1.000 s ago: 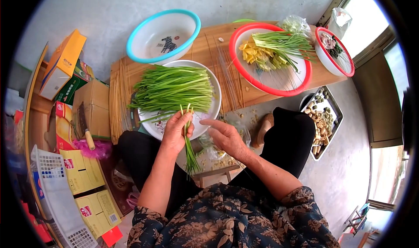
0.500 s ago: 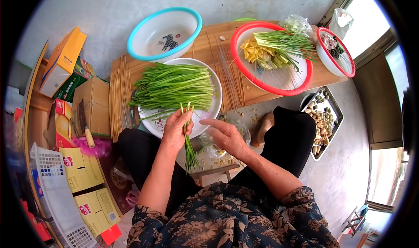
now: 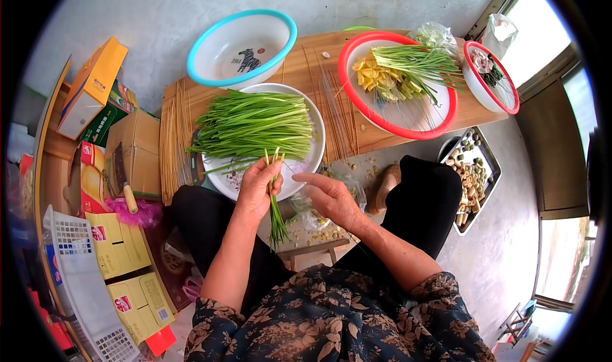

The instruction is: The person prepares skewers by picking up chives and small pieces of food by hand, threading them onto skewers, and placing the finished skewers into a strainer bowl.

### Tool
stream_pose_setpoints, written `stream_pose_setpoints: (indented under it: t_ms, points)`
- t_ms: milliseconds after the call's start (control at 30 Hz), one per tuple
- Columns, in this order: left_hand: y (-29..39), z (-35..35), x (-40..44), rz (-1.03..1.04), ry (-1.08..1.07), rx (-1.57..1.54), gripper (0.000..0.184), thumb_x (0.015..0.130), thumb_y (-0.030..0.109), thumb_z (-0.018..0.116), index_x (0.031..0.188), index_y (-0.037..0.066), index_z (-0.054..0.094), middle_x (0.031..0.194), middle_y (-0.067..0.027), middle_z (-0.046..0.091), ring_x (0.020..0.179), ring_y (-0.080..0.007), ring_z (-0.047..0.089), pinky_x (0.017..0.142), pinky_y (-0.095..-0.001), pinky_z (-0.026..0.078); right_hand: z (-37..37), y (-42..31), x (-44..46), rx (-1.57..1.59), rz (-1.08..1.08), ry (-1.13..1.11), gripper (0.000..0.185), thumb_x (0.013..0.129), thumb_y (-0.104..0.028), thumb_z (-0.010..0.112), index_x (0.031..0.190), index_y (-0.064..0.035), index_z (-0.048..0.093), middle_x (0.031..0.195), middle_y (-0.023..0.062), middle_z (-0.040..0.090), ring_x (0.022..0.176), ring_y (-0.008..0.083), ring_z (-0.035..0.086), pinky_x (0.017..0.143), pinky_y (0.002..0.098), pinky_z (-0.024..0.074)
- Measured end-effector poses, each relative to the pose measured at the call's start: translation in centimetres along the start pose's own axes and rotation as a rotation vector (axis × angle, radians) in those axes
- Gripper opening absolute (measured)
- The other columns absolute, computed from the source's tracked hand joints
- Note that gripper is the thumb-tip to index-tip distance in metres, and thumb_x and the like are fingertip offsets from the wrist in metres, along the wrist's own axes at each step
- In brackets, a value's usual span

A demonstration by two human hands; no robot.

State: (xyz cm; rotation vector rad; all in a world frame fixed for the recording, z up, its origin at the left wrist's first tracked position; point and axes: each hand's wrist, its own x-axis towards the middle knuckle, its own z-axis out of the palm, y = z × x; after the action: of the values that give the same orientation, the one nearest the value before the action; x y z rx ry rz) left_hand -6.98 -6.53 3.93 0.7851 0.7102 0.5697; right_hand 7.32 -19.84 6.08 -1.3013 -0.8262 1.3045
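My left hand (image 3: pixel 260 187) is closed around a small bunch of garlic chives (image 3: pixel 276 225), whose cut ends stick up past my thumb while the green tips hang down. Just to the right, my right hand (image 3: pixel 331 199) has its index finger stretched toward the bunch and its other fingers curled. A thin skewer (image 3: pixel 289 167) runs from its fingertips toward the chives; its far end is hard to make out. Beyond both hands, a large pile of garlic chives (image 3: pixel 255 123) lies across a white basin (image 3: pixel 317 161).
Bamboo skewers (image 3: pixel 173 145) and thin metal skewers (image 3: pixel 333 107) lie on the wooden table (image 3: pixel 363 144). Behind are a blue-rimmed basin (image 3: pixel 196 75), a red-rimmed basin (image 3: pixel 408 132) of vegetables and a smaller red-rimmed bowl (image 3: pixel 475 88). A tray (image 3: pixel 492 187) sits right, boxes (image 3: pixel 118 244) left.
Hardly anything differs. Both hands keep their places at the chive bunch, and the view has shifted very slightly.
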Motion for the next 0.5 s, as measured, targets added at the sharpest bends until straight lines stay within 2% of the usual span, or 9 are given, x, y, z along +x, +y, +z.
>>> stream_pose_setpoints:
  t_ms: [233,300,500]
  points:
    - [-0.08,0.0,0.03,-0.005,0.005,0.033,0.014,0.088,0.017,0.065,0.095,0.006,0.061,0.065,0.003,0.05,0.054,-0.0077,0.047,0.045,-0.0207,0.033,0.09,-0.06,0.04,-0.013,-0.012,0.008,0.031,0.093,-0.009,0.047,0.122,-0.0075,0.059,0.059,-0.0085,0.038,0.05,0.0026,0.034,0.046,0.0198,0.0298]
    - [-0.18,-0.18,0.1,-0.003,-0.016,0.001,0.013,0.087,0.015,0.066,0.095,0.005,0.062,0.069,0.0032,0.053,0.054,-0.0076,0.048,0.045,-0.02,0.034,0.05,-0.04,0.04,-0.007,-0.005,0.007,0.031,0.093,-0.009,0.047,0.122,-0.0074,0.059,0.059,-0.0085,0.038,0.05,0.0026,0.034,0.046,0.0198,0.0299]
    - [-0.21,-0.12,0.07,-0.005,0.0,0.003,0.013,0.087,0.015,0.066,0.096,0.005,0.063,0.069,0.0028,0.054,0.054,-0.0078,0.048,0.046,-0.0202,0.034,-0.17,0.16,0.11,0.006,0.011,0.0,0.031,0.093,-0.01,0.047,0.122,-0.0075,0.059,0.06,-0.0085,0.04,0.051,0.0025,0.036,0.047,0.0197,0.0301]
